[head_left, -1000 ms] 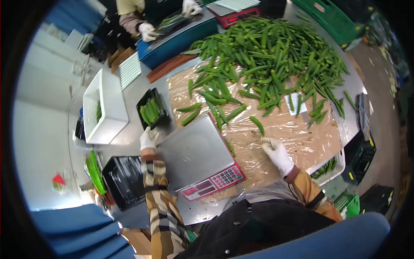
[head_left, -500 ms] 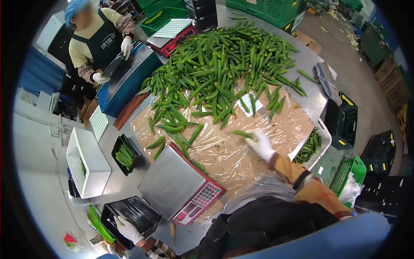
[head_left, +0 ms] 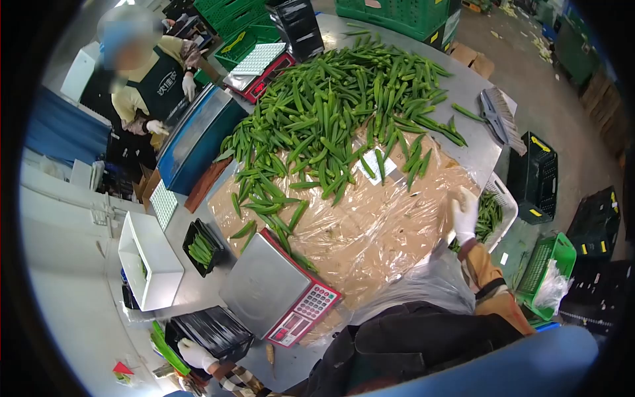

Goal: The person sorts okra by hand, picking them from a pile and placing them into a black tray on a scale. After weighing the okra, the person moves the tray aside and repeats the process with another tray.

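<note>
At the lower left, my gloved left hand (head_left: 196, 354) holds the near edge of the stacked black trays (head_left: 215, 331). My gloved right hand (head_left: 465, 215) is over the right edge of the plastic-covered cardboard (head_left: 377, 248), beside a white basket (head_left: 506, 210) with okra inside. Its fingers are stretched out and no okra shows in them. A large pile of okra (head_left: 324, 126) covers the far part of the table. A scale (head_left: 264, 284) with a red frame stands between my hands, near a small black tray of okra (head_left: 200, 251).
Across the table at the upper left stands a co-worker (head_left: 159, 86) behind a blue-sided machine (head_left: 198, 142). A second scale (head_left: 268, 79) is beyond the pile. A brush (head_left: 503, 122) lies at the right edge. Black crates (head_left: 532, 178) and a green basket (head_left: 546, 271) stand at the right.
My right hand has moved right, from the middle of the cardboard to beside the white basket. The okra it held no longer shows in it. My left hand stays at the black trays.
</note>
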Demonstrator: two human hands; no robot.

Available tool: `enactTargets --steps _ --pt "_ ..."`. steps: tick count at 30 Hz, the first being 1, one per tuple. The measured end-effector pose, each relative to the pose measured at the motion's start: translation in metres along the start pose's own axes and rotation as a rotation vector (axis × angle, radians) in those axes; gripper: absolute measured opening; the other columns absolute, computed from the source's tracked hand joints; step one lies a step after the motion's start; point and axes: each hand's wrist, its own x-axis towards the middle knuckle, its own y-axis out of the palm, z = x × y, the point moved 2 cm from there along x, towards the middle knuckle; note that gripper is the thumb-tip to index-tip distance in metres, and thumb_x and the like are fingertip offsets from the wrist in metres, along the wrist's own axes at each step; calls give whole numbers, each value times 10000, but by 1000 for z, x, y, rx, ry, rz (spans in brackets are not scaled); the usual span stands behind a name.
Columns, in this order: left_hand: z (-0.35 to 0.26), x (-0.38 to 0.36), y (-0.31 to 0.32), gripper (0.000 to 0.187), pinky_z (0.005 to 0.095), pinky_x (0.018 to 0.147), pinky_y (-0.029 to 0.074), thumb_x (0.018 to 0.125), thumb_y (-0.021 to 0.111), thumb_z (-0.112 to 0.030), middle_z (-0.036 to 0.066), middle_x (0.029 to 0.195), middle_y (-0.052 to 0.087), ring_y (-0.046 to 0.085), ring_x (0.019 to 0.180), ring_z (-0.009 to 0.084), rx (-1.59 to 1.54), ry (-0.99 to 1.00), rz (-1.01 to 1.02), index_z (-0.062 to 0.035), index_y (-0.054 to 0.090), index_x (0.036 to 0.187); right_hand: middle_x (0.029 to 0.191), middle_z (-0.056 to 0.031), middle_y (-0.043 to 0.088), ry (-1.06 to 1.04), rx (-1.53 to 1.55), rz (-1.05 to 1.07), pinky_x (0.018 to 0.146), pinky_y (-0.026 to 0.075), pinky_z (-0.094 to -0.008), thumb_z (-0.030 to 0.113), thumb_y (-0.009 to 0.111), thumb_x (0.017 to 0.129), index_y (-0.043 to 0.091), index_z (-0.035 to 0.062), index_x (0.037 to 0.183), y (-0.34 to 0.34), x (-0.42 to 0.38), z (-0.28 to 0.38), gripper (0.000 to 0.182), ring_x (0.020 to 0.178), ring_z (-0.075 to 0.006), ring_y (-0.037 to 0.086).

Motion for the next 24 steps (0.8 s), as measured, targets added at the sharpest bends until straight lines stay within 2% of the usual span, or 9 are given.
enactTargets --steps 3,5,7,10,14,15,18,19,24 --pt "-1 -11 -28 365 414 757 520 1020 472 -275 220 966 681 637 848 400 24 5 -371 45 647 1007 1033 -101 665 268 331 184 756 538 -296 79 694 852 622 90 1249 49 11 42 403 810 -198 658" --pt "-53 -33 -66 305 386 781 533 1023 507 -222 181 988 686 645 882 355 -36 51 -503 43 658 1031 878 -126 734 326 171 322 757 543 -340 328 720 850 690 97 1129 63 27 77 364 815 -247 710" --pt "-120 -69 -77 202 387 777 523 1003 549 -134 175 964 673 637 864 328 -253 237 -479 38 654 1005 930 -163 723 311 -142 482 781 539 -430 484 707 810 719 99 984 90 38 87 423 881 -356 688" --pt "-181 -126 -40 68 420 675 461 940 609 -44 147 829 604 571 744 326 -405 518 -322 18 625 915 849 -156 719 369 -284 471 751 537 -438 451 721 803 722 101 869 113 44 86 357 825 -340 688" --pt "-198 -187 23 89 448 759 432 890 603 -93 134 841 586 563 844 331 -138 773 305 -25 641 933 858 -156 718 418 -162 557 772 535 -449 420 695 810 711 87 856 111 48 56 336 843 -351 687" --pt "-199 -197 24 108 445 793 440 898 597 -93 141 883 600 565 879 339 -377 690 267 -15 647 955 853 -153 718 427 -107 580 769 536 -446 411 694 808 712 88 849 107 47 48 326 836 -348 687" --pt "-204 -189 3 230 427 879 445 915 596 -88 162 1044 624 571 986 343 -380 616 321 9 630 1120 814 -152 704 450 138 552 727 535 -400 373 705 807 712 81 859 55 37 22 296 783 -328 686" --pt "-210 -185 -4 265 422 906 444 917 599 -84 167 1087 623 571 1017 342 -419 603 273 15 617 1162 807 -148 705 278 39 423 722 539 -392 377 709 810 712 91 860 26 35 18 290 786 -315 694" --pt "-242 -166 -19 391 395 1029 418 908 621 -32 183 1239 601 556 1155 321 -519 525 240 50 553 1284 809 -148 709 393 -408 205 705 539 -435 352 707 844 692 113 927 -94 25 -64 253 767 -352 688"
